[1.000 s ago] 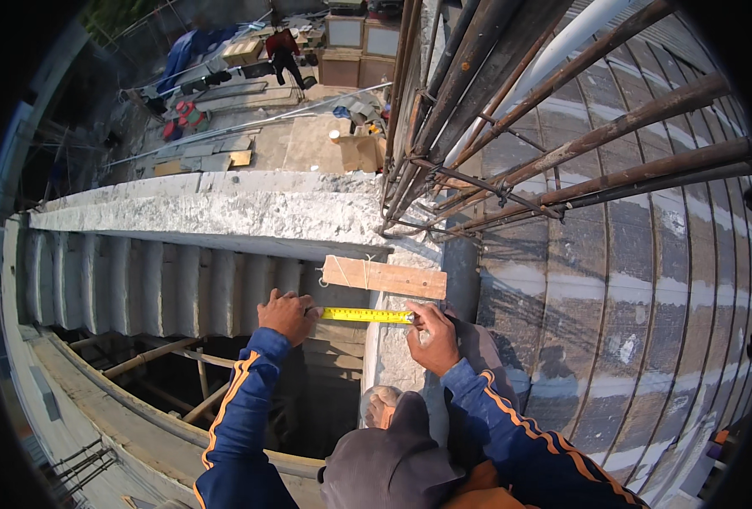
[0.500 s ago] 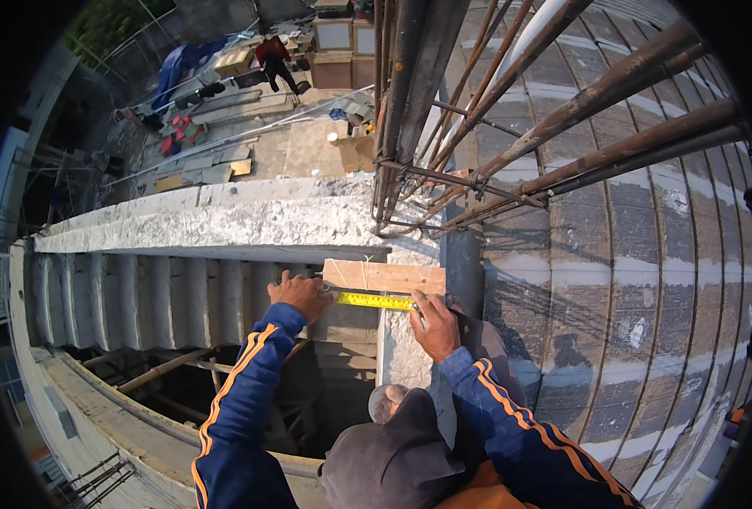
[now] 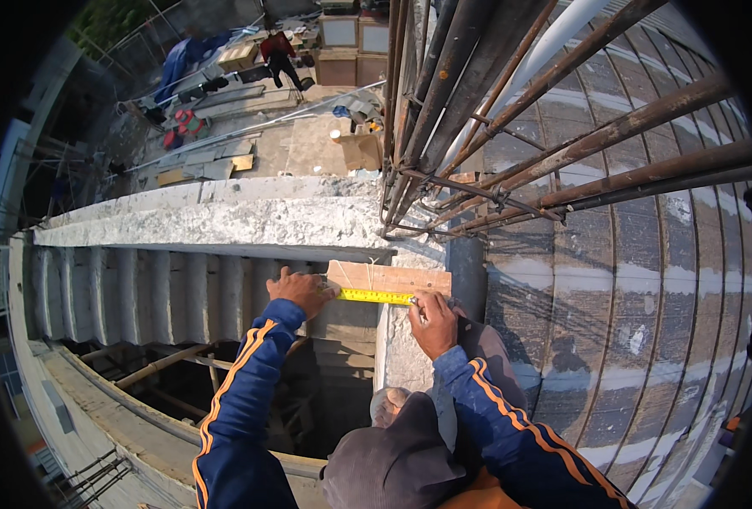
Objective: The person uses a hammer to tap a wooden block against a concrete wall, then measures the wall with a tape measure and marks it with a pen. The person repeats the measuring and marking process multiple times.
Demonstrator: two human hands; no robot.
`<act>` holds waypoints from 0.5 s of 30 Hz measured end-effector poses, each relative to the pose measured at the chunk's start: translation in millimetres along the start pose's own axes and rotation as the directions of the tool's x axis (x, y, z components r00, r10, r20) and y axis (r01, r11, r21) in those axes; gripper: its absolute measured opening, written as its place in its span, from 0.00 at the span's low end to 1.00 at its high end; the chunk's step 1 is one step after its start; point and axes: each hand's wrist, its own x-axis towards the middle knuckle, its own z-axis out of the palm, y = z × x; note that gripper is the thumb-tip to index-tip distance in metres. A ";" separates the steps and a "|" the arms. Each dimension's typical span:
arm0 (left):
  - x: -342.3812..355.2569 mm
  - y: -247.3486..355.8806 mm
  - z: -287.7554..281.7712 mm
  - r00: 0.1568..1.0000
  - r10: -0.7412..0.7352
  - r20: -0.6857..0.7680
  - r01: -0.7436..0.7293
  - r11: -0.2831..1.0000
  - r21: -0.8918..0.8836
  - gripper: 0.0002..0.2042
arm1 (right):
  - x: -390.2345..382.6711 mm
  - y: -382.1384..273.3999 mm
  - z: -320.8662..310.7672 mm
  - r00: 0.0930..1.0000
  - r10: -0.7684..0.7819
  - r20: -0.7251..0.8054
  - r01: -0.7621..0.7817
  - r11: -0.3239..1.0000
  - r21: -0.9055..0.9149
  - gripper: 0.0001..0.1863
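A yellow tape measure is stretched straight along the near edge of a short wooden board. My left hand is closed at the tape's left end, beside the board's left end; its fingers partly hide what lies beneath. At the other end, the fingers of my right hand pinch the tape near a small metallic tip. Pale string is tied around the board. The board's right part rests over a rough white concrete ledge, and its left part reaches out over the stairwell.
Concrete steps descend at left. Rusty steel bars rise from the ledge beyond the board. Ribbed grey roofing spreads at right. Dark grey cloth fills the lower middle. Far below, a person stands among building materials.
The tape has shifted slightly and now lies closer against the board's near edge. Both hands keep their hold. The view has turned a little, so the steel bars appear farther right.
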 end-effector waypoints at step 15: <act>5.5 -10.4 7.9 1.000 -0.030 -0.005 0.030 0.999 -0.014 0.35 | -2.0 -4.9 9.1 1.000 -0.014 0.005 0.014 1.000 0.017 0.16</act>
